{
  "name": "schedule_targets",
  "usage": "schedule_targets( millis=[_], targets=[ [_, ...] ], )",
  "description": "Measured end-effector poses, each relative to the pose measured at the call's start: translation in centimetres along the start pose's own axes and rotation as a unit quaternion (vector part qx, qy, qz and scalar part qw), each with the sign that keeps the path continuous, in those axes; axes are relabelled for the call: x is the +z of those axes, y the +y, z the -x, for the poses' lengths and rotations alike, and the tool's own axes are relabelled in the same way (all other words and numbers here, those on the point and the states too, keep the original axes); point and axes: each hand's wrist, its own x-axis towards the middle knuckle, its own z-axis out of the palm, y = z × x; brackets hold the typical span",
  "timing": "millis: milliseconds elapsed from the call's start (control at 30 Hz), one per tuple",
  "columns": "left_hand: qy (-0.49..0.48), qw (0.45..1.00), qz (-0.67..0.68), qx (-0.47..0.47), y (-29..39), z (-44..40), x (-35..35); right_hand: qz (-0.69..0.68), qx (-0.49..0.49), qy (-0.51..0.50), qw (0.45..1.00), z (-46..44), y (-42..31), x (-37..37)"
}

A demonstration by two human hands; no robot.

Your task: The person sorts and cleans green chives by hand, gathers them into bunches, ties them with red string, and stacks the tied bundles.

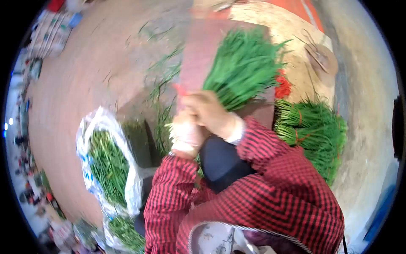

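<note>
A large bunch of green chives lies leaves outward over a dark reddish board, its stems running back towards my hands. My left hand is closed around the stem end, and pale stem tips poke out beside it. Right above it, my right hand has its fingers curled, meeting the left at the stems. From its fingertips sticks a red tie, smeared by motion. The part of the stems between both hands is hidden.
Tied chive bunches are stacked at the right, near a heap of red ties. A round tan object lies beyond. At left stands a white plastic bag of loose greens. Stray leaves litter the floor.
</note>
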Motion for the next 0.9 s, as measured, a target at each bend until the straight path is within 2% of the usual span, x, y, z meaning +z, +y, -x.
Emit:
schedule_targets(
  millis=[33,67,133,200,233,267,300,333,400,433,467,533,567,600,633,667,700,733,767,800,833,867,900],
  targets=[
    [-0.012,1.0,0.004,-0.002,0.1,-0.1,-0.9,-0.024,-0.017,0.003,1.0,-1.5,0.6,-0.1],
    [-0.025,1.0,0.009,-0.005,0.2,-0.2,-1.8,0.014,0.027,0.031,0.999,-2.0,0.5,0.3],
    [-0.028,0.997,0.067,0.031,-0.5,-1.3,-3.5,0.082,-0.025,-0.017,0.996,-1.8,-0.2,1.5],
    [-0.023,0.965,0.251,0.078,-1.2,-1.8,-4.8,0.143,-0.132,-0.039,0.98,-0.6,-1.4,1.7],
    [-0.04,0.931,0.354,0.081,-1.2,-1.2,-5.5,0.141,-0.145,-0.015,0.979,1.1,-2.4,1.0],
    [-0.059,0.891,0.445,0.068,-1.6,-0.1,-6.5,0.267,-0.235,0.036,0.934,2.8,-3.4,0.6],
    [-0.09,0.845,0.526,-0.025,-0.8,1.4,-8.7,0.387,-0.312,0.083,0.863,4.4,-4.1,0.4],
    [-0.116,0.786,0.595,-0.123,-1.0,3.3,-10.3,0.385,-0.317,0.092,0.862,5.6,-4.3,-0.2],
    [-0.119,0.715,0.667,-0.171,-0.9,5.5,-12.6,0.479,-0.402,0.144,0.767,7.7,-4.3,-1.3],
    [-0.107,0.696,0.687,-0.18,1.2,7.1,-13.9,0.509,-0.405,0.113,0.751,8.8,-4.8,-1.6],
    [-0.072,0.724,0.666,-0.162,3.0,8.0,-14.2,0.504,-0.409,0.118,0.752,9.6,-5.1,-2.3],
    [-0.106,0.758,0.624,-0.158,5.0,10.2,-15.1,0.65,-0.46,0.131,0.59,11.9,-5.1,-1.7],
    [-0.103,0.782,0.598,-0.141,6.2,11.1,-14.8,0.651,-0.466,0.067,0.595,12.3,-5.0,-1.7],
    [-0.096,0.805,0.572,-0.124,7.7,11.7,-14.5,0.667,-0.512,0.059,0.538,13.2,-5.5,-1.4],
    [-0.159,0.836,0.516,-0.096,7.8,11.5,-14.2,0.696,-0.527,0.028,0.486,13.6,-6.0,-1.3],
    [-0.197,0.872,0.448,-0.021,9.2,11.6,-13.7,0.721,-0.54,-0.006,0.434,13.9,-6.5,-1.3],
    [-0.222,0.912,0.342,0.046,11.4,11.6,-13.7,0.713,-0.53,-0.022,0.458,15.2,-7.4,-1.6],
    [-0.219,0.93,0.271,0.114,13.1,11.6,-13.5,0.728,-0.466,-0.101,0.492,16.6,-8.4,-2.4],
    [-0.27,0.91,0.269,0.165,13.7,10.6,-12.8,0.772,-0.309,-0.168,0.53,18.3,-10.1,-2.7],
    [-0.194,0.922,0.307,0.133,14.0,11.1,-11.6,0.698,-0.396,-0.155,0.576,19.2,-10.2,-4.9],
    [-0.254,0.885,0.364,0.141,15.0,10.5,-11.6,0.805,-0.116,-0.186,0.551,21.8,-13.6,-4.1],
    [-0.206,0.876,0.417,0.125,15.1,10.4,-10.9,0.811,-0.117,-0.145,0.555,21.9,-12.3,-7.3],
    [-0.137,0.878,0.434,0.146,14.5,10.2,-10.3,0.823,-0.018,-0.132,0.552,23.5,-13.9,-8.9]
  ],
)
